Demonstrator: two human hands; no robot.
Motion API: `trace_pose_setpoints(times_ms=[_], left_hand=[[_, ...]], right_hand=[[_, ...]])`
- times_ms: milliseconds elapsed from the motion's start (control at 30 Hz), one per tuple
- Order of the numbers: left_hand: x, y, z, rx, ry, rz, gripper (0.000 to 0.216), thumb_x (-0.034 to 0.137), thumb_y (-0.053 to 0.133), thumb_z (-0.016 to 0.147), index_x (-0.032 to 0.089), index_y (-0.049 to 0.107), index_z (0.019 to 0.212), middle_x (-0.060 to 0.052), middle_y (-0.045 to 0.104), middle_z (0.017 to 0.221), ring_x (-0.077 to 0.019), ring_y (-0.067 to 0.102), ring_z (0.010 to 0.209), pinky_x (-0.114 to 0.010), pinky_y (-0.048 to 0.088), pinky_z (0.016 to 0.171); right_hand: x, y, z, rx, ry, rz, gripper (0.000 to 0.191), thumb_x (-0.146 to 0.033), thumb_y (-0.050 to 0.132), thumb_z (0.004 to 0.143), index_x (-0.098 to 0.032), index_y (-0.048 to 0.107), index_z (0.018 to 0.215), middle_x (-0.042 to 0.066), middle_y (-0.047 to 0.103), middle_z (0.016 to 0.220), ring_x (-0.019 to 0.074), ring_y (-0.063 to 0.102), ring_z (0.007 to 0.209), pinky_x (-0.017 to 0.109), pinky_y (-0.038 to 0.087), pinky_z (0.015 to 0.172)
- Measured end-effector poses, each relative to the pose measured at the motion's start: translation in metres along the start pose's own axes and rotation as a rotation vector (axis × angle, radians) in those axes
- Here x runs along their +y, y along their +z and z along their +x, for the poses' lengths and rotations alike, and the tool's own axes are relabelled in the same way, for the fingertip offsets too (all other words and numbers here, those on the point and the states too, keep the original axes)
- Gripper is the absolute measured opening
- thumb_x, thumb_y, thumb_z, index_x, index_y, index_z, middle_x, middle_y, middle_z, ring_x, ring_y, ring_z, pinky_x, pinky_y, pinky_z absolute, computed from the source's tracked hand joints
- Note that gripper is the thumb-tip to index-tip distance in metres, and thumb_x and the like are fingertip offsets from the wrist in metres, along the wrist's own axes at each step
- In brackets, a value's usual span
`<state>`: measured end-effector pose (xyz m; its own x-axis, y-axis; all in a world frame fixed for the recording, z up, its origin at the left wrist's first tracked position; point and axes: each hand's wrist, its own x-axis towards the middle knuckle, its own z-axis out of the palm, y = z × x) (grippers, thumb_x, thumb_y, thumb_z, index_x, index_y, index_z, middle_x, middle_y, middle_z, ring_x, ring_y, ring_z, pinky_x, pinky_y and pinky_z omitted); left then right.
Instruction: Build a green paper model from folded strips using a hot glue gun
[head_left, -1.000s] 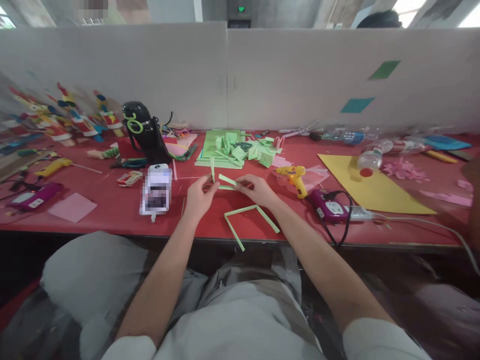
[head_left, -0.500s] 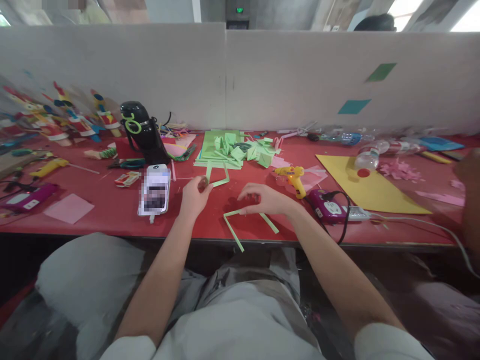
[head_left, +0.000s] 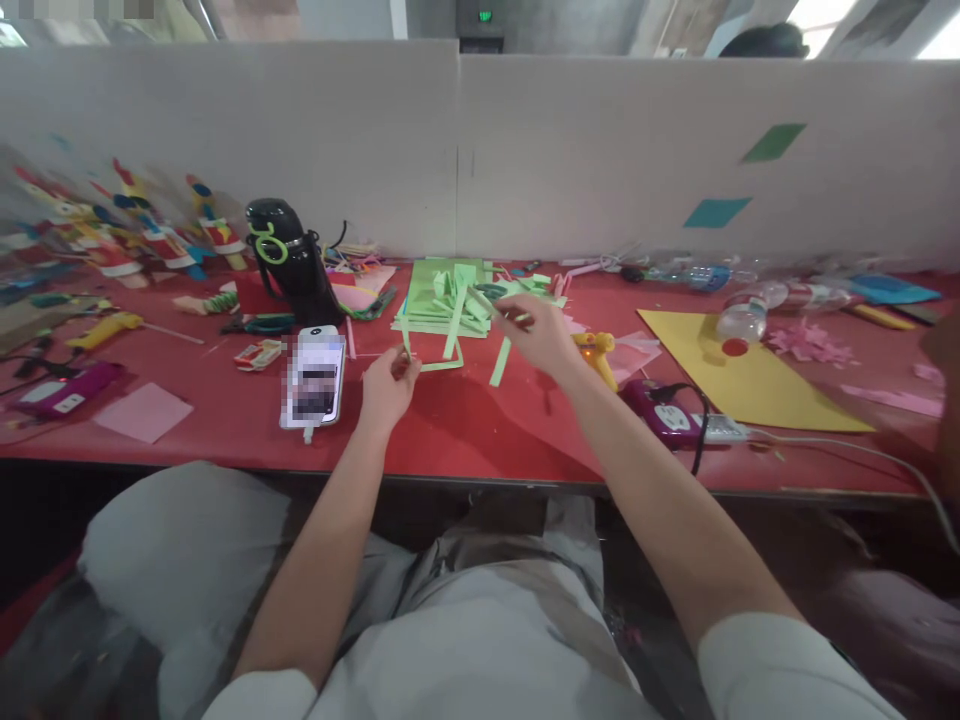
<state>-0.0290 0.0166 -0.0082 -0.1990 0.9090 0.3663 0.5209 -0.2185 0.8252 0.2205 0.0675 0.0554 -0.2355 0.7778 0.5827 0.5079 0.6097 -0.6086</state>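
Note:
My left hand [head_left: 391, 385] is closed, with thumb and fingers pinching a folded light-green paper strip [head_left: 441, 367] bent into a U shape just above the red table. My right hand [head_left: 534, 328] is raised near the pile of green paper pieces [head_left: 452, 308]. It pinches a second folded paper strip [head_left: 500, 362], whose two legs hang down, one of them close to the left hand's strip. Behind the right wrist, a yellow glue gun [head_left: 598, 355] with a small orange light is partly covered.
A phone [head_left: 315, 375] lies left of my left hand, with a black bottle [head_left: 292, 262] behind it. On the right are a purple power socket [head_left: 666, 412], a yellow sheet [head_left: 757, 380] and plastic bottles [head_left: 742, 318]. Paper figures [head_left: 161, 240] stand far left.
My right hand has lifted its folded strip from near the table's front edge, moving it away from me toward the green pile. My left hand has barely moved.

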Motion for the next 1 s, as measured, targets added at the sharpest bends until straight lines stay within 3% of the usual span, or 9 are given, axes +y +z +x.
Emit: trace_pose_setpoints(times_ms=[100, 200, 400, 567, 800, 1000], left_hand=[[0.002, 0.0, 0.0, -0.006, -0.014, -0.011, 0.033, 0.034, 0.062, 0.085, 0.016, 0.069, 0.111, -0.01, 0.075, 0.097, -0.0241, 0.07, 0.087, -0.037, 0.053, 0.084], [0.002, 0.0, -0.001, -0.016, -0.008, 0.015, 0.032, 0.033, 0.062, 0.085, 0.016, 0.07, 0.111, -0.01, 0.075, 0.1, -0.0235, 0.069, 0.089, -0.038, 0.052, 0.086], [-0.005, 0.001, 0.0, -0.036, 0.007, 0.036, 0.033, 0.031, 0.061, 0.085, 0.015, 0.069, 0.113, -0.012, 0.073, 0.105, -0.0251, 0.068, 0.096, -0.04, 0.051, 0.092], [-0.008, 0.003, 0.002, -0.032, 0.03, 0.058, 0.028, 0.029, 0.062, 0.084, 0.017, 0.07, 0.108, -0.011, 0.071, 0.104, -0.024, 0.066, 0.091, -0.04, 0.05, 0.092], [-0.002, 0.002, 0.001, -0.034, 0.047, 0.137, 0.012, 0.024, 0.057, 0.085, 0.017, 0.067, 0.086, -0.011, 0.064, 0.094, -0.0276, 0.062, 0.093, -0.044, 0.048, 0.091], [-0.001, 0.002, 0.001, -0.006, -0.012, 0.048, 0.021, 0.021, 0.057, 0.086, 0.018, 0.065, 0.105, -0.011, 0.061, 0.106, -0.0225, 0.062, 0.084, -0.045, 0.049, 0.092]], right_hand=[[-0.001, -0.002, 0.027, 0.14, -0.081, -0.084, 0.02, -0.03, 0.058, 0.092, -0.021, 0.072, 0.102, 0.009, 0.069, 0.1, 0.0213, 0.063, 0.086, 0.036, 0.052, 0.078], [-0.003, 0.004, 0.045, 0.188, -0.146, -0.17, 0.02, -0.026, 0.055, 0.093, -0.021, 0.072, 0.102, 0.009, 0.068, 0.099, 0.0223, 0.062, 0.091, 0.039, 0.051, 0.086], [-0.004, 0.03, 0.044, 0.079, -0.211, -0.271, 0.02, -0.019, 0.054, 0.091, -0.021, 0.074, 0.094, 0.008, 0.068, 0.102, 0.0265, 0.06, 0.104, 0.046, 0.043, 0.102], [-0.006, 0.045, 0.031, -0.002, -0.209, -0.222, 0.022, -0.023, 0.054, 0.093, -0.024, 0.074, 0.101, 0.008, 0.068, 0.107, 0.0261, 0.06, 0.105, 0.045, 0.046, 0.099], [-0.01, 0.055, 0.02, -0.106, -0.204, -0.088, 0.022, -0.02, 0.057, 0.089, -0.023, 0.074, 0.104, 0.01, 0.066, 0.114, 0.0245, 0.059, 0.11, 0.041, 0.048, 0.099], [0.0, 0.045, 0.008, -0.087, -0.091, 0.005, 0.025, -0.032, 0.06, 0.09, -0.02, 0.071, 0.11, 0.011, 0.067, 0.112, 0.0236, 0.061, 0.106, 0.039, 0.052, 0.089]])
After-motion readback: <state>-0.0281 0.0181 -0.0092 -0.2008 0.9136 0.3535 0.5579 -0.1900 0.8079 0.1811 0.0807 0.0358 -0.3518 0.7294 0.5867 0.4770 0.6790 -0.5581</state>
